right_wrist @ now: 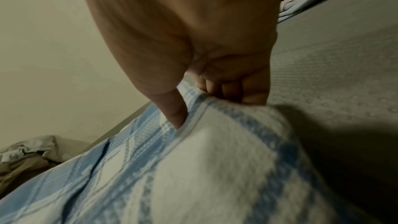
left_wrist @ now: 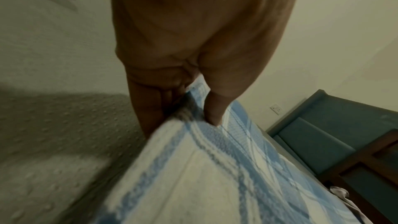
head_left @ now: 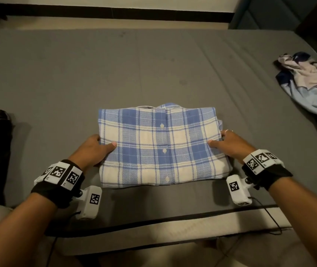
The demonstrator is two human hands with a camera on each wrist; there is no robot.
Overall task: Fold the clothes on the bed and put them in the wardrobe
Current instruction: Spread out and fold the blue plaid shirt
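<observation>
Two hands on one folded shirt, so here's where I'm at. My left hand (head_left: 94, 149) is clamped on the left edge of the plaid shirt (head_left: 159, 147), thumb on top and fingers tucked under, and my right hand (head_left: 229, 143) mirrors it on the right edge. Both wrist views back that up: thumb pressing down into the blue-and-white checks, fingers curled beneath the stack of layers.

That shirt sits on the bed (head_left: 76, 83) close to the near edge, roughly midway along it, directly in front of me. It's folded into a squarish packet, a bit wider left-to-right than front-to-back, button placket running away from me down the middle, collar at the far side. So its wide axis runs straight between my hands, and neither hand is nearer; it's a symmetric hold on the two short sides.

My guess is the fold is done and the lift comes next. What matters is keeping both sides level, since the layers are loose and the right edge already looks a little splayed where the sleeve fabric bulges out.

Over by the far right corner of the bed there's a crumpled pile of clothes (head_left: 308, 83), dark blue, pale blue and pinkish, well apart from the shirt and not folded yet. No wardrobe in any view, so can't say which way I'll be carrying this.
</observation>
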